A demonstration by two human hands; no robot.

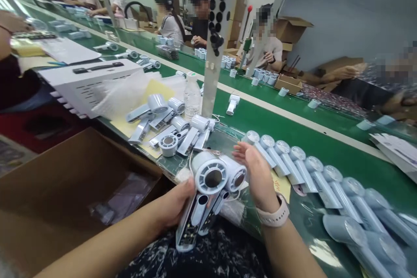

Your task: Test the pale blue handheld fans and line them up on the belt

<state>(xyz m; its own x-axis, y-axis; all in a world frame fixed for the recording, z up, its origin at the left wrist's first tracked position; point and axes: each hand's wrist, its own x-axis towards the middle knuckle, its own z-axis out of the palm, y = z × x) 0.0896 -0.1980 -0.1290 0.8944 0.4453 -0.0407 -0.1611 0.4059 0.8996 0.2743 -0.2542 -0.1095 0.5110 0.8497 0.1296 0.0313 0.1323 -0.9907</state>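
My left hand [180, 197] is wrapped round a light-blue handheld fan [208, 176] with a round vented head. The fan's handle is uncovered and shows a circuit board inside. A second fan [236, 176] of the same kind sits close against its right side; how it is held is hidden. My right hand [256, 169], with a pale watch strap at the wrist, is beside the second fan's head, fingers stretched out. Whether its palm touches that fan I cannot tell. Several fans [168, 144] with uncovered handles are piled just beyond my hands.
At right, a row of light-blue fans [298, 169] lies along the bench. A cardboard box [81, 178] stands at lower left. A bottle [192, 97] and a metal post [213, 78] rise behind the pile. Several people sit across the green conveyor belt [260, 117].
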